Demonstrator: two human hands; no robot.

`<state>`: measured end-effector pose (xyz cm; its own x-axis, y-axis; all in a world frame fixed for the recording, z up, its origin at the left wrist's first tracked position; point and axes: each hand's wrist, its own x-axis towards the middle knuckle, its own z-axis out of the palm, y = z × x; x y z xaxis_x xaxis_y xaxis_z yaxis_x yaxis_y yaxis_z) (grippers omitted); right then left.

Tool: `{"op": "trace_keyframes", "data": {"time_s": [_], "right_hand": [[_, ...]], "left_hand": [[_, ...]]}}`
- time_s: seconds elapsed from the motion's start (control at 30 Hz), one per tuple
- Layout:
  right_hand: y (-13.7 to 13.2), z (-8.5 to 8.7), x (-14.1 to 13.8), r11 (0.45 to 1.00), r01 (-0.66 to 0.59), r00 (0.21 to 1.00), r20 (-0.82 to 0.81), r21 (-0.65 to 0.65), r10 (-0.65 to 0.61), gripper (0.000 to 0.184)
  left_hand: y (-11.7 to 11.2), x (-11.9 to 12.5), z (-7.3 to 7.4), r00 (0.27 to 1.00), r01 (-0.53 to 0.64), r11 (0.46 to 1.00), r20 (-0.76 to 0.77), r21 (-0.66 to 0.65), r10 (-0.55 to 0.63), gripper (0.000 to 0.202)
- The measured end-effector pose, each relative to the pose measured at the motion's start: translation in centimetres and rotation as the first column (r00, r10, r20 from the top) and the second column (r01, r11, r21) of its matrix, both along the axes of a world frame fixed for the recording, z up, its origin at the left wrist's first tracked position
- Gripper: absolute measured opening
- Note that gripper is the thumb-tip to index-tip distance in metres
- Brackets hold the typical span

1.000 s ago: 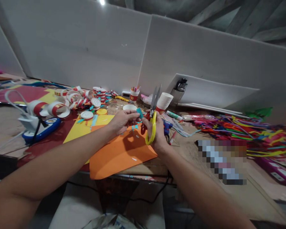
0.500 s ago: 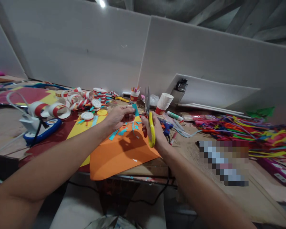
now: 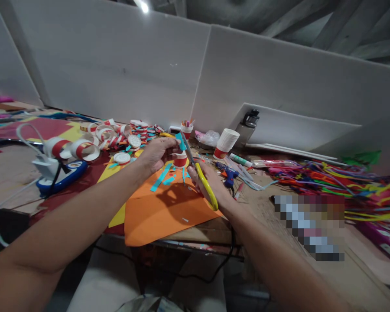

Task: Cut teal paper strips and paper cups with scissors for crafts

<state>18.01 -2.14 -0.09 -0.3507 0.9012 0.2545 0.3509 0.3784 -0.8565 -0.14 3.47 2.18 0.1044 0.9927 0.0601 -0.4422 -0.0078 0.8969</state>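
head view: a small, flat turquoise paper-like piece (image 3: 180,141) is held up over the bench (image 3: 9,173), pinched tight by the fingers of the left hand (image 3: 157,154). the fingers of the right hand (image 3: 212,180) are curled round the long steel scissors with yellow handles (image 3: 206,183), blades at the piece's edge; whether they bite into it i cannot tell. loose turquoise strips (image 3: 161,178) already lie cut, so the trimming looks partly done, the held piece seemingly unfinished. beneath them spreads a smooth, matte orange sheet (image 3: 159,221); a round red-and-white paper cup (image 3: 180,160) stands near its far edge. beyond are a tilted stack of nested white paper cups (image 3: 227,139) and curling red-and-white paper rings (image 3: 83,149).
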Motion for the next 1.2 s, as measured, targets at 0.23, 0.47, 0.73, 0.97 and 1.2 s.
{"op": "trace_keyframes", "data": {"time_s": [0.23, 0.47, 0.73, 0.97, 1.2], "right_hand": [[0.14, -0.70, 0.06, 1.000, -0.003, 0.998, -0.064, -0.030, 0.001, 0.034], [0.11, -0.88, 0.00, 0.998, 0.001, 0.996, -0.090, -0.067, -0.007, 0.031], [-0.13, -0.61, -0.15, 0.995, -0.013, 0.994, -0.113, -0.099, 0.002, 0.032], [-0.18, -0.36, -0.17, 0.994, 0.007, 0.998, -0.063, -0.113, -0.014, 0.034], [-0.23, -0.32, -0.22, 0.997, 0.034, 0.999, -0.021, -0.064, -0.035, 0.034]], "left_hand": [[-0.04, 0.22, -0.18, 0.999, 0.030, 0.999, 0.021, 0.017, -0.031, 0.008], [-0.04, 0.25, -0.24, 0.999, 0.025, 1.000, 0.041, 0.018, -0.026, 0.005], [0.10, 0.23, -0.39, 0.997, 0.027, 0.999, 0.067, 0.021, -0.028, 0.006], [0.34, 0.34, -0.73, 0.998, 0.009, 0.999, 0.067, 0.049, -0.012, 0.006], [0.35, 0.35, -0.89, 0.995, 0.008, 0.998, 0.095, 0.060, -0.013, 0.009]]}}
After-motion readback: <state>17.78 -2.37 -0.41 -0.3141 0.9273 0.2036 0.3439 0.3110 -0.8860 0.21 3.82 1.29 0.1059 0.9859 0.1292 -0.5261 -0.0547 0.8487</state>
